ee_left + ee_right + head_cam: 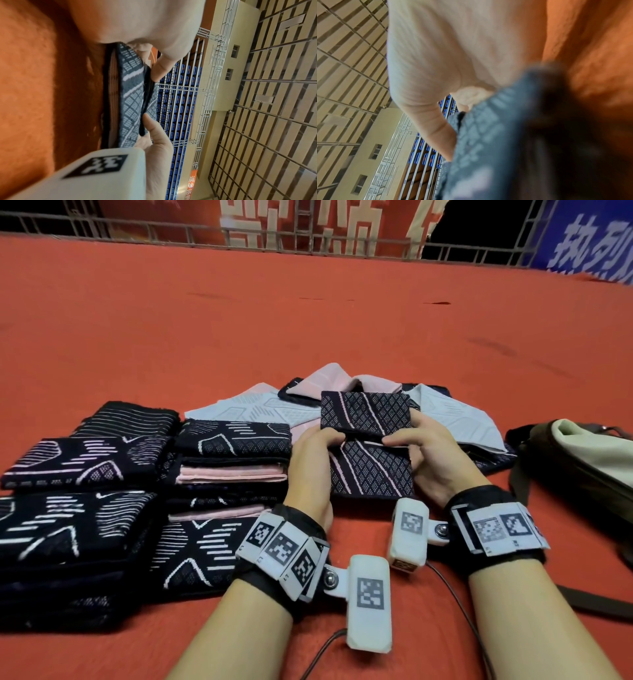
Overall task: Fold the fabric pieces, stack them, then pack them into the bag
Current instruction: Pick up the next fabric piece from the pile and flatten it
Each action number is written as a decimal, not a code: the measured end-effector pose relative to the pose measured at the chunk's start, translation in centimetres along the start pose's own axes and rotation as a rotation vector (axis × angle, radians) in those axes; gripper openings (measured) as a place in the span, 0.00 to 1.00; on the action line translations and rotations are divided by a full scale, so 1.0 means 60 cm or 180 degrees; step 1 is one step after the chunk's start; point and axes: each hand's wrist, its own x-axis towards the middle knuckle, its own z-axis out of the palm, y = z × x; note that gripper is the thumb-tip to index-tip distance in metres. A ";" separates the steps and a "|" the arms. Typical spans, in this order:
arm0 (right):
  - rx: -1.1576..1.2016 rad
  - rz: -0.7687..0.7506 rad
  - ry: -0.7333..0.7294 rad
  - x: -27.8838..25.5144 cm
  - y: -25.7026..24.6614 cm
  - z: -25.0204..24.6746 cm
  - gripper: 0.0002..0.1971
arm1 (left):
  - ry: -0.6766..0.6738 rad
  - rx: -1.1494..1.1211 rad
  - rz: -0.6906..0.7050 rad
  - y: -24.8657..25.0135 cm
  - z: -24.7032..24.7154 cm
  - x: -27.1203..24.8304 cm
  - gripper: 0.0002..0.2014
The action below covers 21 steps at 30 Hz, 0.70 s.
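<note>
A navy fabric piece [370, 450] with a white diamond pattern lies on the red carpet in front of me, its far half raised and folded over. My left hand [317, 448] pinches the fold at its left edge, and my right hand [416, 448] pinches it at the right edge. The left wrist view shows the same fabric piece [132, 97] edge-on, with a thumb and a finger of each hand on the raised flap. In the right wrist view the fabric piece [488, 142] is a blur under my thumb. Several unfolded grey and pink pieces [260, 409] lie behind it. The dark bag [579, 467] with a pale lining sits at the right.
Stacks of folded navy pieces [233, 460] and more navy stacks [68, 529] fill the carpet to my left. A railing [308, 237] with red and blue banners runs along the far edge. Cables trail from the wrist cameras near me.
</note>
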 end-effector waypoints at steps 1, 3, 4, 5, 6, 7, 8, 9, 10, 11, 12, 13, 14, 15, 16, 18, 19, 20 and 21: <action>-0.0029 -0.0012 -0.0004 0.001 0.001 0.001 0.24 | -0.0042 -0.0034 0.0008 0.001 0.001 -0.002 0.08; -0.0082 -0.0039 0.0002 0.001 0.002 0.002 0.24 | -0.0082 -0.0055 0.0021 0.002 0.003 -0.004 0.09; -0.0127 -0.0043 -0.0002 0.000 0.002 0.003 0.24 | -0.0050 -0.0029 0.0036 0.001 0.003 -0.004 0.10; -0.0156 -0.0044 -0.0004 0.000 0.003 0.004 0.23 | -0.0013 0.0028 0.0055 -0.002 0.001 -0.002 0.11; -0.0168 -0.0050 -0.0009 0.000 0.004 0.004 0.23 | 0.0024 0.0114 0.0074 -0.004 -0.002 0.001 0.12; -0.0164 -0.0060 -0.0008 0.002 0.005 0.004 0.23 | 0.0052 0.0194 0.0089 -0.008 -0.006 0.004 0.12; -0.0152 -0.0076 0.0005 0.003 0.006 0.004 0.24 | 0.0075 0.0260 0.0102 -0.013 -0.009 0.009 0.13; -0.0135 -0.0096 0.0037 0.003 0.007 0.005 0.24 | 0.0092 0.0287 0.0116 -0.016 -0.011 0.011 0.13; -0.0115 -0.0128 0.0088 0.004 0.007 0.006 0.25 | 0.0123 0.0330 0.0127 -0.018 -0.011 0.013 0.14; -0.0095 -0.0172 0.0140 0.004 0.008 0.006 0.24 | 0.0139 0.0345 0.0110 -0.017 -0.009 0.013 0.15; -0.0090 -0.0223 0.0204 0.004 0.008 0.005 0.23 | 0.0165 0.0339 0.0080 -0.016 -0.008 0.013 0.16; -0.0094 -0.0281 0.0271 0.004 0.008 0.006 0.22 | 0.0189 0.0295 0.0045 -0.014 -0.005 0.013 0.15; -0.0083 -0.0340 0.0321 0.004 0.007 0.006 0.22 | 0.0195 0.0160 -0.0040 -0.010 -0.003 0.010 0.14; -0.0042 -0.0385 0.0334 0.004 0.006 0.007 0.22 | 0.0177 -0.0016 -0.0152 -0.005 0.001 0.005 0.14; 0.0019 -0.0431 0.0298 0.003 0.005 0.007 0.22 | 0.0138 -0.0141 -0.0257 0.000 0.002 0.003 0.15; 0.0125 -0.0528 0.0216 0.000 0.005 0.009 0.24 | -0.0049 -0.0195 -0.0434 0.001 0.001 0.000 0.24; 0.0132 -0.0567 0.0193 -0.001 0.005 0.010 0.25 | -0.0140 -0.0143 -0.0486 0.000 0.000 -0.002 0.26; 0.0111 -0.0576 0.0176 -0.002 0.005 0.010 0.26 | -0.0215 -0.0030 -0.0492 0.000 -0.001 -0.004 0.24; 0.0069 -0.0560 0.0176 -0.003 0.005 0.012 0.25 | -0.0236 0.0076 -0.0470 -0.001 0.000 -0.006 0.22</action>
